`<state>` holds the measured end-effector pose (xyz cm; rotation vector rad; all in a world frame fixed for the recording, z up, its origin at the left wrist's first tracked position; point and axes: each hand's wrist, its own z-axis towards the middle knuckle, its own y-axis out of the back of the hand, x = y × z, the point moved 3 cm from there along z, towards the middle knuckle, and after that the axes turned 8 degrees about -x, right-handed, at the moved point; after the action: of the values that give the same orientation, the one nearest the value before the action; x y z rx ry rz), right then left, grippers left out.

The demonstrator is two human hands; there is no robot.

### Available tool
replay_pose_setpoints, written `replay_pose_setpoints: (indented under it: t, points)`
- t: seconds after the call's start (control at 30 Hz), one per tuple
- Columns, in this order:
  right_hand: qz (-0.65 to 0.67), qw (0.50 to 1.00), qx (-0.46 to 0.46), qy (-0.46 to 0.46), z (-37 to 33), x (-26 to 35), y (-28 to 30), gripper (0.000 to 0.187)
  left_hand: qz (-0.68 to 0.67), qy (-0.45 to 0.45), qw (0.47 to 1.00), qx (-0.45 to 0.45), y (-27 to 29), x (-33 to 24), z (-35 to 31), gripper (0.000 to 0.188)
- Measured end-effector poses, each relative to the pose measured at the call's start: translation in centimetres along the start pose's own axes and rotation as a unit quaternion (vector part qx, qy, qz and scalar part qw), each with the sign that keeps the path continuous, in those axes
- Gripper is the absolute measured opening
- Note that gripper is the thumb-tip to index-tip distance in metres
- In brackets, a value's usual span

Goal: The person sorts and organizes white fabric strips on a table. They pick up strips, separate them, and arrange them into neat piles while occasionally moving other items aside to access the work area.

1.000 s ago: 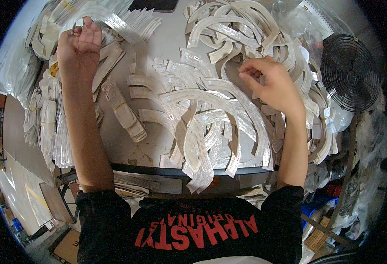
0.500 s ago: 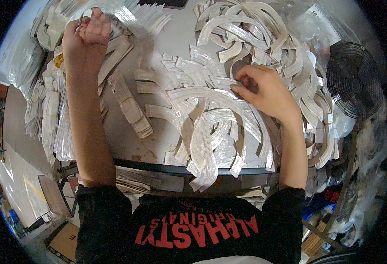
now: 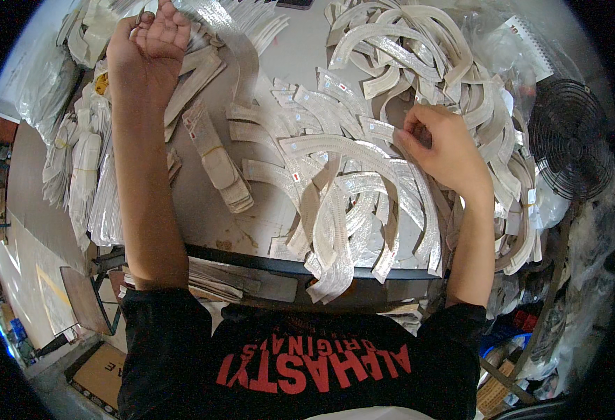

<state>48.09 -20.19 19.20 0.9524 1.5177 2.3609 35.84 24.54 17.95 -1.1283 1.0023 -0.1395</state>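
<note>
My left hand (image 3: 155, 36) is raised at the far left of the table, palm up with its fingers curled. A pale, shiny curved strip (image 3: 236, 43) runs out from behind those fingers and hangs down to the right, held by that hand; the grip itself is partly cut off by the upper edge. Above the loose heap of similar strips (image 3: 321, 145), my right hand (image 3: 442, 145) pinches the end of another curved strip (image 3: 376, 129) between thumb and fingers. The heap overlaps in a tangle, and some ends hang over the table's near edge.
A bundle of strips (image 3: 216, 164) tied with a band lies left of the heap. More bundles (image 3: 87, 164) and clear plastic bags (image 3: 45, 87) crowd the left side. At right stand a bigger strip pile (image 3: 405, 42), a black fan guard (image 3: 572, 140) and a spiral-bound calendar (image 3: 530, 45).
The strip at my left hand has swung down and right of the fingers. My right hand has closed its fingers more tightly at the strip's end. The whole view has shifted slightly.
</note>
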Motion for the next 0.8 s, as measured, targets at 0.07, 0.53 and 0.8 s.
replay_pose_setpoints:
  t: [0.07, 0.53, 0.8]
  points:
    - [-0.003, 0.999, -0.022, 0.033, 0.1, 0.2, -0.1, 0.017, 0.021, -0.009, 1.000, -0.015, 0.2, -0.1, -0.2, 0.015]
    - [0.070, 0.991, 0.049, 0.104, -0.7, 3.1, -0.8, 0.021, 0.007, 0.032, 0.998, 0.052, -0.3, -0.4, -0.6, 0.014]
    - [0.053, 0.993, 0.029, 0.106, -0.6, 2.8, -1.0, 0.013, 0.019, 0.032, 0.998, 0.057, -1.7, -0.1, -1.5, 0.013]
